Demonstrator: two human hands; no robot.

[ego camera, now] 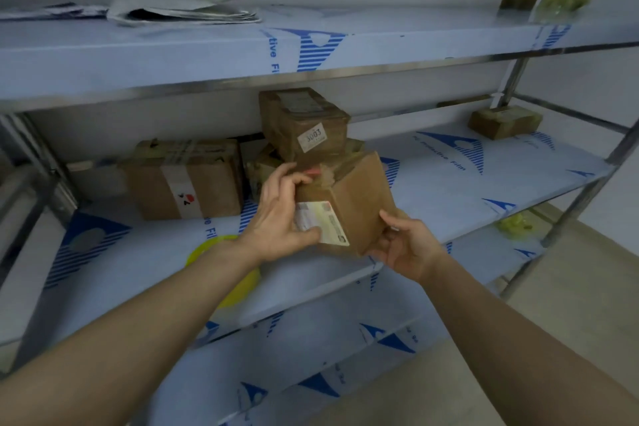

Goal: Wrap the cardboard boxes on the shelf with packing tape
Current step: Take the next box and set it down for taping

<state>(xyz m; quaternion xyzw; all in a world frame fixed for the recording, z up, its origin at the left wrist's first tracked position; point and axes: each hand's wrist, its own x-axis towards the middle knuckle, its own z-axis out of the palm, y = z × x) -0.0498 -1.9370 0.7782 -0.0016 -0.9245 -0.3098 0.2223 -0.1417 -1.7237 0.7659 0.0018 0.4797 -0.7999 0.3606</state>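
Hands first: your left hand (280, 214) grips the tilted box (356, 194) from its left side, with the fingers curled over the top edge and the thumb pressed on the pale label (325, 225) stuck to that face. Your right hand (404, 245) clasps the box's lower right corner, with the thumb against the brown side and the fingers tucked beneath. You hold the box cocked on one corner over the front part of the middle shelf (449, 190). You cannot tell whether the lowest corner touches the film-covered surface.

Just behind it stands the numbered box (304, 124), which carries a white sticker (311, 138) reading 3003. It is stacked on another carton that is mostly hidden. To the left, apart from that stack, sits the big box (186, 176), with a white strip running down its front. Far to the right, near the back of the same shelf, lies the small box (501, 121).

A yellow round thing (221, 252) rests on the shelf under your left forearm, and the arm covers part of it. It is too hidden to name. A green lump (515, 225) lies at the right end near the post. On the upper shelf (138, 55) a loose stack of papers (183, 10) lies flat.
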